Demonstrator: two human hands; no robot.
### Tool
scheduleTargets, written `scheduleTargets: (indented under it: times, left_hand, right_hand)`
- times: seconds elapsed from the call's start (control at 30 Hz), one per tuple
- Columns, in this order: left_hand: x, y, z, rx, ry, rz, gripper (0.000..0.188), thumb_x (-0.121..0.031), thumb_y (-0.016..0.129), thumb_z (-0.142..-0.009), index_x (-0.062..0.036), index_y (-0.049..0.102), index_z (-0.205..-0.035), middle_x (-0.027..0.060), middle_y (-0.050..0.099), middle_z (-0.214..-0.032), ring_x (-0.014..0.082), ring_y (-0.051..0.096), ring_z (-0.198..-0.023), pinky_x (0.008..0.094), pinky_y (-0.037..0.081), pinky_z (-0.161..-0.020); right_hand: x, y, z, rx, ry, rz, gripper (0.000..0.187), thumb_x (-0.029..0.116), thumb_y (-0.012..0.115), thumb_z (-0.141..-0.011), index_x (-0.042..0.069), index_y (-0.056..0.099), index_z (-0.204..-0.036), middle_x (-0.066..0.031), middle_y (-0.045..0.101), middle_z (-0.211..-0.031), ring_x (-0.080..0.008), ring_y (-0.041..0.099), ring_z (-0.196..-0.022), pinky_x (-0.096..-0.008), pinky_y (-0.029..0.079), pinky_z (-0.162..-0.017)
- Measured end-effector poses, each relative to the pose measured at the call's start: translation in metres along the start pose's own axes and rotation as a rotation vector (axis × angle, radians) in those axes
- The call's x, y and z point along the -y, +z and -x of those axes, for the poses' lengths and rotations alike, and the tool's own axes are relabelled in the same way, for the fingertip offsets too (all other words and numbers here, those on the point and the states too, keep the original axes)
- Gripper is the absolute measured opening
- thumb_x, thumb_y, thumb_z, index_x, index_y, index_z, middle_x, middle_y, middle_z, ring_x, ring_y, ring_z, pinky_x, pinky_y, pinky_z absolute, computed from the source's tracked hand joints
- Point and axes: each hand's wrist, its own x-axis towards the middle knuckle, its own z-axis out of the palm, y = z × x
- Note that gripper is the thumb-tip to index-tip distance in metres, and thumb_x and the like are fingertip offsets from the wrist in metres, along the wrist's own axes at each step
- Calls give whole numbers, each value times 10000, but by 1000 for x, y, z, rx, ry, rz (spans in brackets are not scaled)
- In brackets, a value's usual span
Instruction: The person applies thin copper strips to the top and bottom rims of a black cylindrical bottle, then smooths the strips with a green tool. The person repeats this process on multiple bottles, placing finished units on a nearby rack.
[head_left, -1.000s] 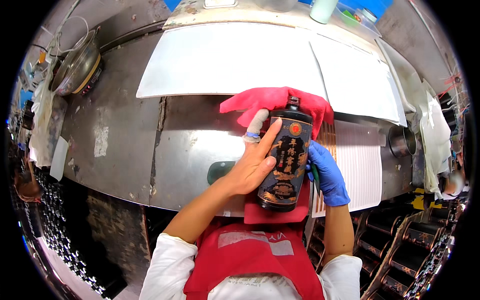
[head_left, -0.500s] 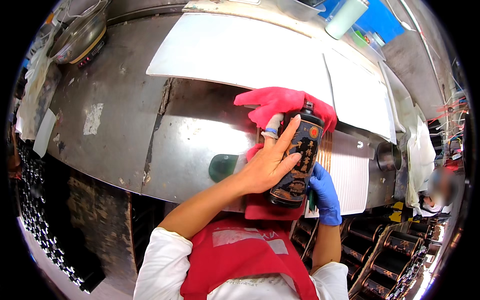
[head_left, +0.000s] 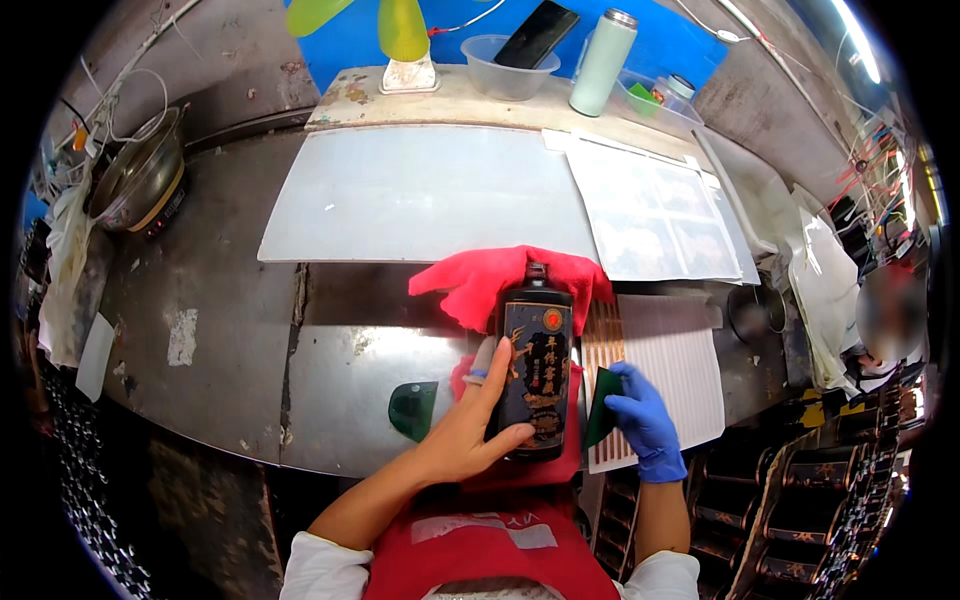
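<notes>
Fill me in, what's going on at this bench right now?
A person is working at a metal table. Their ungloved left hand rests on a dark bottle, with thumb and finger over its printed face; a pink cloth lies behind the bottle's neck. Their blue-gloved right hand holds a green piece just right of the bottle. Another green sheet lies on the table to the left.

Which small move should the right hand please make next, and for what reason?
Perhaps bring the green piece in the gloved right hand to the near side of the black bottle: the left hand rests against the bottle and could steady it, while the piece is held close by, apart from it.
</notes>
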Motion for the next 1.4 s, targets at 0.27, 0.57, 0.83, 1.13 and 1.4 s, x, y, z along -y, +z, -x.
scheduleTargets:
  times: [0.27, 0.57, 0.83, 1.13, 1.4]
  left_hand:
    - [3, 7, 10, 28, -29, 117, 1044, -286, 642, -817, 67, -159, -1386, 331, 84, -1452, 398, 120, -1373, 388, 132, -1097]
    - [-9, 5, 23, -94, -105, -80, 962, -308, 644, -804, 48, -6, -1417, 305, 173, -1443, 421, 186, -1347, 426, 129, -1096]
    - [34, -12, 66, -396, -449, -804, 601, -251, 733, -697, -7, 478, -1184, 214, 481, -1164, 401, 376, -1135, 481, 269, -960]
    - [19, -10, 74, -708, -351, -31, 265, -82, 610, -831, -45, 515, -1076, 83, 564, -957, 196, 551, -859, 286, 443, -775]
    - [-38, -4, -20, -761, -42, 244, 216, -36, 626, -830, -37, 528, -1023, 18, 526, -954, 81, 494, -886, 225, 407, -806]
  right_hand:
    - [68, 80, 1, 231, -553, 836, 282, 66, 726, -735, 79, 656, -1007, -95, 664, -916, -187, 640, -820, -288, 501, -745]
    - [95, 93, -75, 141, -1064, 837, 168, 41, 709, -686, 106, 669, -835, -42, 654, -843, -227, 612, -793, -332, 460, -709]
    - [4, 64, 70, 395, -925, 1013, 416, 55, 699, -613, 209, 668, -999, 37, 654, -941, -155, 604, -769, -269, 457, -644]
    - [-4, 74, 72, 281, -1010, 993, 328, 36, 707, -638, 146, 651, -942, -8, 651, -911, -194, 617, -766, -311, 474, -649]
    - [38, 85, 14, -108, -547, 379, 328, 31, 556, -850, 32, 446, -1159, -81, 521, -1000, -111, 515, -907, -258, 445, -795]
